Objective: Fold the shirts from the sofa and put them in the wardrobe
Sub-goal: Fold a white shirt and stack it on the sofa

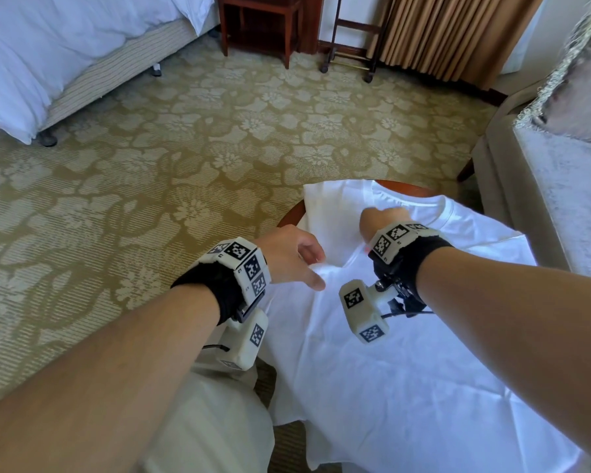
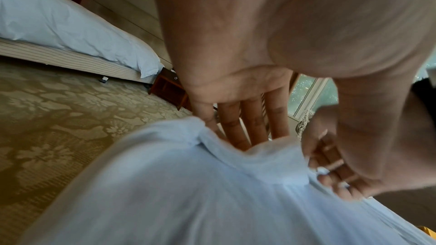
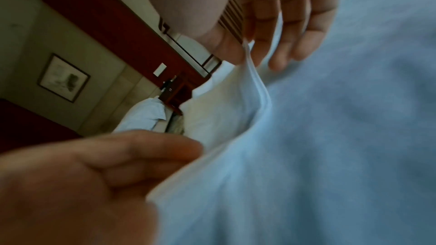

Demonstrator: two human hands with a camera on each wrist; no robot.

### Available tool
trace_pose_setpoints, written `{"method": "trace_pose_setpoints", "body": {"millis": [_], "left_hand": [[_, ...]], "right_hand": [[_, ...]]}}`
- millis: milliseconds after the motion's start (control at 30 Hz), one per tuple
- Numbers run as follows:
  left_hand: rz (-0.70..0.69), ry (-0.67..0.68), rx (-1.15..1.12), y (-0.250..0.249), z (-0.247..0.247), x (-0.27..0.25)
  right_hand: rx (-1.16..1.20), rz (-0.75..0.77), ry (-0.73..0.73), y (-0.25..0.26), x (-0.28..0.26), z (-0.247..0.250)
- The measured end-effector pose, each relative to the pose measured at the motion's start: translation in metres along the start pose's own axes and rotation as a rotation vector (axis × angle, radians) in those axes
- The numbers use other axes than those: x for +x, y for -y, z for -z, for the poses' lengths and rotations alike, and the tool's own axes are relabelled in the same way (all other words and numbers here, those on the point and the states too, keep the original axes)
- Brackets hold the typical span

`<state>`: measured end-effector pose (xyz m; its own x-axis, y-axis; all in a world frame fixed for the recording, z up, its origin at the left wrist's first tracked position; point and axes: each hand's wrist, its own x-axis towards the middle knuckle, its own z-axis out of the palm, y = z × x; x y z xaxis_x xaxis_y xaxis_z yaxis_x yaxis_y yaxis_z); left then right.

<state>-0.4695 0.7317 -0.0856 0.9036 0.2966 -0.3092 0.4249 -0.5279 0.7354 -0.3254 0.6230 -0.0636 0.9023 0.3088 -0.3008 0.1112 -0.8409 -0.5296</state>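
We have the plain white cotton T-shirt (image 1: 406, 353) spread face-up over the small round dark-wood table (image 1: 289, 213) just beside the pale grey upholstered sofa (image 1: 560, 186), its hem hanging off the near edge. No fold looks finished, and no wardrobe is in view, so most of the task remains. Our right hand (image 1: 381, 221) pinches the cloth near the shoulder; our left hand (image 1: 290, 254) pinches the sleeve's edge.
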Motion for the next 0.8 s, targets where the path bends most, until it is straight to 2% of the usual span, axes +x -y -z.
{"method": "trace_pose_setpoints", "body": {"millis": [33, 67, 133, 200, 233, 300, 333, 400, 433, 500, 633, 800], "left_hand": [[0.016, 0.008, -0.012, -0.002, 0.0, 0.001], [0.032, 0.025, -0.059, -0.004, 0.001, 0.001], [0.051, 0.04, -0.17, -0.01, 0.004, 0.002], [0.051, -0.058, -0.186, -0.014, 0.007, 0.006], [0.043, -0.151, -0.158, -0.014, 0.009, 0.009], [0.028, -0.344, -0.029, -0.012, 0.009, 0.014], [0.032, -0.4, 0.038, -0.011, 0.009, 0.017], [0.067, -0.408, 0.147, -0.006, 0.007, 0.02], [0.096, -0.391, 0.191, -0.004, 0.005, 0.022], [0.164, -0.371, 0.224, -0.001, 0.001, 0.026], [0.24, -0.412, 0.191, 0.001, 0.003, 0.032], [0.31, -0.336, 0.143, 0.006, 0.009, 0.04]], "right_hand": [[-0.044, -0.052, 0.052, -0.006, -0.002, -0.003], [-0.098, -0.087, 0.024, -0.014, 0.002, -0.008], [-0.042, -0.136, -0.02, -0.017, 0.001, -0.01], [-0.075, -0.153, -0.095, -0.016, 0.005, -0.014], [-0.12, -0.092, -0.119, -0.013, 0.005, -0.014], [-0.209, 0.134, -0.11, -0.006, 0.005, -0.019], [-0.21, 0.257, -0.092, -0.001, 0.003, -0.02], [-0.25, 0.43, -0.073, 0.007, 0.003, -0.029], [-0.242, 0.435, -0.064, 0.01, 0.004, -0.032], [-0.205, 0.347, -0.012, 0.017, 0.013, -0.038], [-0.125, 0.162, 0.053, 0.024, 0.036, -0.048], [-0.205, 0.167, 0.114, 0.024, 0.055, -0.043]]}}
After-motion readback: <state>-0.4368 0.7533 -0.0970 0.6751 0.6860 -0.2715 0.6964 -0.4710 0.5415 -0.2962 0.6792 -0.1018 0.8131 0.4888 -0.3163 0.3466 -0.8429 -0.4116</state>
